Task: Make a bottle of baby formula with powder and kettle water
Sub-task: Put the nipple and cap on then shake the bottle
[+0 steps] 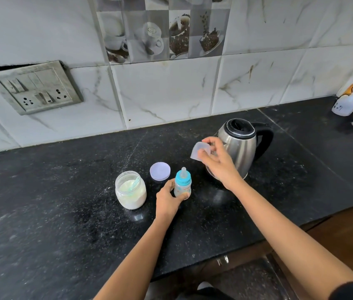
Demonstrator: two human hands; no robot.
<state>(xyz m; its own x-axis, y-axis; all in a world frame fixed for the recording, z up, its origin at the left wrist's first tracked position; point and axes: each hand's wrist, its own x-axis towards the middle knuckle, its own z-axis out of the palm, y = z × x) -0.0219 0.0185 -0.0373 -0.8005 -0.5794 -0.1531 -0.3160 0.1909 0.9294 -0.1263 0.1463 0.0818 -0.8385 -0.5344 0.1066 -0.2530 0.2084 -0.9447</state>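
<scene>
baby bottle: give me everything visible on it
The baby bottle is small, with a clear plastic body bearing faint orange print, a turquoise screw collar and a pale translucent teat, uncovered. It stands upright on the black counter, right of the powder jar. The left hand grips its lower body. Contents unclear.

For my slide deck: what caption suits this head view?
Left hand steadies teal-capped baby bottle; right hand lifts its clear plastic cover beside steel kettle.

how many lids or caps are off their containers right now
2: the round lavender lid lies flat on the counter behind the bottle; the clear cap is held in the right hand.
</scene>
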